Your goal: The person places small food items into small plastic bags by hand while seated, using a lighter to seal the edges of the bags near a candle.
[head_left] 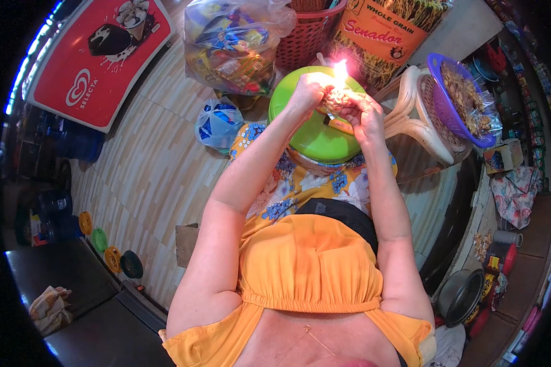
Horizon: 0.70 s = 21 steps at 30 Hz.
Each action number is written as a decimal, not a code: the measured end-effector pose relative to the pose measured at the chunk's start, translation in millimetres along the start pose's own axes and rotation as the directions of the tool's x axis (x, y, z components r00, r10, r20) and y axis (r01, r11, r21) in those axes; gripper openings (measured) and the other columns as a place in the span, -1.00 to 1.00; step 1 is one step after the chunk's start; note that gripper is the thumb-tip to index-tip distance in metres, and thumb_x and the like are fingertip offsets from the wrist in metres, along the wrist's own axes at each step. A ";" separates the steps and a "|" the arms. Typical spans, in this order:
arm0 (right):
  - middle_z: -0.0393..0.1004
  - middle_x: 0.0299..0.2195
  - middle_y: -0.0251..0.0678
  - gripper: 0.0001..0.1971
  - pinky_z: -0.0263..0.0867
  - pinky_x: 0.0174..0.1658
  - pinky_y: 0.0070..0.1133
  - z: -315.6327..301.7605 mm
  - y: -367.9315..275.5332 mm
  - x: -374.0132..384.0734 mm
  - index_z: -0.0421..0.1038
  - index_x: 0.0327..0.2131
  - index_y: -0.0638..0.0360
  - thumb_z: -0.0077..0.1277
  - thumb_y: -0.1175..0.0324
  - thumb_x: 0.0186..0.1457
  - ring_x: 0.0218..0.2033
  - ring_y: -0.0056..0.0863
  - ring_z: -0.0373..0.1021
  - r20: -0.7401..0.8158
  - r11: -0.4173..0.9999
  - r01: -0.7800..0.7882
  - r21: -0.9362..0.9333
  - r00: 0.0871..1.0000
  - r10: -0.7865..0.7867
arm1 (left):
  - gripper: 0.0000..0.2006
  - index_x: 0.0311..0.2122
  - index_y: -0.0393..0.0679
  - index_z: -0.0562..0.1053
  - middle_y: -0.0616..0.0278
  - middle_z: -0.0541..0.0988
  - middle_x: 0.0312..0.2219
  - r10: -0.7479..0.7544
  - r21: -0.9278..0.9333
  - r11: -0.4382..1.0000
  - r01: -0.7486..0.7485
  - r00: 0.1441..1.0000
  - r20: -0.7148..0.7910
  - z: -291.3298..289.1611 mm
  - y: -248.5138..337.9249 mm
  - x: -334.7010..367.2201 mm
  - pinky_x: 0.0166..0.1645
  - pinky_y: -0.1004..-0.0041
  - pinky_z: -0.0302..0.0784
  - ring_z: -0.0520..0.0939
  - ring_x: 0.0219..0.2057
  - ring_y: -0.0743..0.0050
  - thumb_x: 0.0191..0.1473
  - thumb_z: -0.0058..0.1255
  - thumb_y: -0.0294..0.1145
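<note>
Orange flame burns bright at the upper middle of the head view, just above both hands, which meet over a lime-green round lid resting on the person's lap. The left hand is closed in a loose fist around one side of a small crinkled packet; the right hand pinches the other side, fingers curled narrow, and something small and orange, perhaps a lighter, shows beneath it, though its shape is hard to tell.

As a judgement, the step goes best with the packet's edge kept just at the tip of the flame, fingertips held back from the heat, and the hands kept over the lid rather than toward the plastic bags nearby.

Both forearms rise from the lower edge and converge, elbows bent, wrists turned inward. A purple strainer of dried food sits at upper right beside a beige plastic stool; a clear bag of snack packets lies at upper middle.
</note>
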State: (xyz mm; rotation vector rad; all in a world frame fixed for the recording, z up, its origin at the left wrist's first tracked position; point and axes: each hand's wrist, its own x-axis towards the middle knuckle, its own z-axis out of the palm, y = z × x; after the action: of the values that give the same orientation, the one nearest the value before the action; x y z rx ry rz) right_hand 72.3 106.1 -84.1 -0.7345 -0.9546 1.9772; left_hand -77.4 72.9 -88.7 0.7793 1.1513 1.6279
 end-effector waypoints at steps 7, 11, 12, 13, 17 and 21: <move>0.39 -0.59 -0.29 -0.96 0.38 -0.51 -0.62 3.6 -1.3 -5.5 0.30 -0.46 0.26 -0.14 0.51 -0.02 -0.66 -0.56 0.35 -0.034 1.000 0.019 0.023 0.999 -0.018 | -0.90 -0.50 -0.30 0.45 0.23 0.49 -0.59 0.018 -0.014 1.000 -0.018 1.000 0.011 2.1 3.2 -6.9 -0.49 0.53 0.35 0.46 -0.57 0.57 -0.16 -0.07 -0.52; 0.43 -0.55 -0.25 -0.92 0.39 -0.47 -0.60 -3.4 0.0 -4.7 0.31 -0.40 0.26 -0.16 0.48 -0.01 -0.63 -0.54 0.37 -0.012 1.000 0.022 0.016 1.000 -0.022 | -0.91 -0.50 -0.31 0.45 0.26 0.48 -0.60 0.011 0.029 1.000 -0.011 1.000 -0.002 3.2 4.5 -9.3 -0.47 0.55 0.35 0.45 -0.56 0.59 -0.17 -0.04 -0.53; 0.43 -0.55 -0.25 -0.92 0.39 -0.47 -0.60 -5.4 0.4 -4.2 0.31 -0.41 0.26 -0.15 0.48 -0.01 -0.63 -0.54 0.37 -0.012 1.000 0.020 0.010 1.000 -0.020 | -0.92 -0.49 -0.27 0.45 0.28 0.47 -0.60 0.028 0.030 0.999 -0.029 1.000 0.013 3.1 2.8 -9.1 -0.51 0.57 0.33 0.43 -0.58 0.61 -0.15 -0.05 -0.52; 0.43 -0.55 -0.26 -0.92 0.39 -0.47 -0.61 -6.8 0.7 -4.0 0.31 -0.41 0.26 -0.15 0.48 -0.01 -0.63 -0.55 0.37 -0.011 1.000 0.018 0.003 1.000 -0.018 | -0.93 -0.48 -0.23 0.44 0.31 0.45 -0.61 0.046 0.030 0.998 -0.047 0.999 0.027 3.1 0.6 -9.0 -0.54 0.60 0.31 0.41 -0.61 0.64 -0.13 -0.06 -0.51; 0.38 -0.61 -0.30 -0.97 0.36 -0.55 -0.66 0.4 -2.8 -10.2 0.30 -0.46 0.26 -0.11 0.52 -0.03 -0.66 -0.57 0.34 -0.062 1.000 0.014 0.002 0.998 -0.014 | -0.94 -0.47 -0.18 0.44 0.36 0.43 -0.62 0.013 0.009 1.000 -0.013 0.999 0.030 5.7 2.4 -12.6 -0.60 0.62 0.28 0.38 -0.66 0.68 -0.11 -0.06 -0.48; 0.39 -0.60 -0.29 -0.97 0.35 -0.54 -0.67 -0.2 -3.1 -12.9 0.31 -0.46 0.26 -0.11 0.52 -0.04 -0.66 -0.57 0.35 -0.051 0.999 0.028 0.017 0.998 -0.027 | -0.93 -0.48 -0.18 0.43 0.36 0.43 -0.62 -0.028 0.070 0.997 0.027 0.999 0.021 9.4 6.2 -14.8 -0.60 0.64 0.28 0.39 -0.65 0.68 -0.10 -0.07 -0.46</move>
State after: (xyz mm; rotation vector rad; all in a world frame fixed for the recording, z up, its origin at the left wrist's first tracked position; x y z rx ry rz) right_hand 80.3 96.5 -79.7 -0.7541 -0.9111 1.9321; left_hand -66.4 61.4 -79.2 0.8203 1.2032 1.5600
